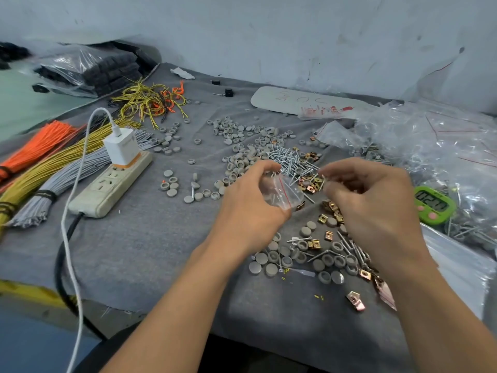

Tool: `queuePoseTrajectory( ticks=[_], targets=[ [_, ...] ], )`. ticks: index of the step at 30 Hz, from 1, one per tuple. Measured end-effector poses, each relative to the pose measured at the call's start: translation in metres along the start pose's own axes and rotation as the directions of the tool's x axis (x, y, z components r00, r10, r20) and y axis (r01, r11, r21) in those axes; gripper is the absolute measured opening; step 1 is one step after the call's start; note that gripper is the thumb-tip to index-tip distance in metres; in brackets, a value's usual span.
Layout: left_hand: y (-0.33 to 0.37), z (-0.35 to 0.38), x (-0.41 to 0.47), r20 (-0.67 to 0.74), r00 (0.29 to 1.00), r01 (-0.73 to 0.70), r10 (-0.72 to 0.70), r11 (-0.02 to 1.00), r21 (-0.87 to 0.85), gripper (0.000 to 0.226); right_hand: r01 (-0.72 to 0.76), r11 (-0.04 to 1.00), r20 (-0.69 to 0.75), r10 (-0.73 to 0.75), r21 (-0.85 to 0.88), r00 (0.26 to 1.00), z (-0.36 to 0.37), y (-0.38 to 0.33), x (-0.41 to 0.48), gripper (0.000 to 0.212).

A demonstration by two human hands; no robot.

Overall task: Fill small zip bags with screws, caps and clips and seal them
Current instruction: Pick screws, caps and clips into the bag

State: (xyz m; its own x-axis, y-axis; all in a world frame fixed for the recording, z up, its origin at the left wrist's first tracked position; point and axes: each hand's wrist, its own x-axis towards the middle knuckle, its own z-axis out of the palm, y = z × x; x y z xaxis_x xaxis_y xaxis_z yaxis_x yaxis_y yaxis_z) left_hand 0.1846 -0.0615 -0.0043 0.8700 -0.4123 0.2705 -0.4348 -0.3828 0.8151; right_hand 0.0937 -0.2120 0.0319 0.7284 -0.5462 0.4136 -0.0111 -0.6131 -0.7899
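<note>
Head view, looking down on a work table covered by a grey cloth (pixel 148 251). At the centre, a small clear zip bag (pixel 282 191) with a red line at its mouth is held up off the cloth by the left hand (pixel 250 203), whose fingers and thumb are curled round it. The right hand (pixel 371 205) is raised just beside the bag's mouth with its fingers bent. It is blurred, so whether anything is pinched cannot be told.

Just beyond the hands, a heap of silver screws (pixel 293 160) is seen. Grey round caps (pixel 242 138) are spread to its left and farther back, and brass-coloured clips (pixel 312 184) lie beside the bag. More caps, screws and clips are scattered near the person, under the right wrist.

At the left, a beige power strip (pixel 107 184) is laid out with a white charger (pixel 122 148) plugged in. Bundles of orange wires (pixel 40 146), yellow wires (pixel 53 168) and grey wires (pixel 72 173) are ranged beyond it. At the right, a green digital timer (pixel 434 204) is set beside a heap of clear bags (pixel 430 141).
</note>
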Motion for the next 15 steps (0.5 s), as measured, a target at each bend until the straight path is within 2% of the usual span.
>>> queuePoseTrajectory(
  ticks=[2,3,7,10,13,15],
  targets=[
    [0.001,0.003,-0.001,0.018,0.999,-0.039,0.039,0.999,0.001,0.059,-0.046,0.979,-0.014,0.049,0.201,0.999,0.007,-0.008,-0.002,0.025],
    [0.002,0.004,-0.001,0.025,0.998,-0.053,0.053,0.999,-0.013,0.059,-0.070,0.971,-0.002,0.072,0.230,0.997,0.012,-0.010,-0.003,0.022],
    [0.004,0.003,0.001,0.039,0.993,-0.108,0.111,0.992,-0.063,0.059,-0.120,0.980,0.116,0.103,0.158,0.988,0.032,-0.017,-0.002,0.016],
    [0.004,-0.001,0.002,0.018,0.992,-0.125,0.129,0.981,-0.149,0.056,-0.110,0.986,0.228,0.078,0.129,0.971,0.040,-0.022,0.003,0.023],
    [0.003,-0.006,0.006,-0.064,0.996,-0.076,0.064,0.972,-0.223,0.054,-0.196,0.889,0.196,0.123,0.415,0.973,0.037,-0.026,0.010,0.027],
    [0.000,-0.012,0.010,-0.104,0.995,-0.027,-0.007,0.945,-0.325,0.055,-0.248,0.834,0.126,0.214,0.493,0.969,0.037,-0.021,0.018,0.026]
  ],
)
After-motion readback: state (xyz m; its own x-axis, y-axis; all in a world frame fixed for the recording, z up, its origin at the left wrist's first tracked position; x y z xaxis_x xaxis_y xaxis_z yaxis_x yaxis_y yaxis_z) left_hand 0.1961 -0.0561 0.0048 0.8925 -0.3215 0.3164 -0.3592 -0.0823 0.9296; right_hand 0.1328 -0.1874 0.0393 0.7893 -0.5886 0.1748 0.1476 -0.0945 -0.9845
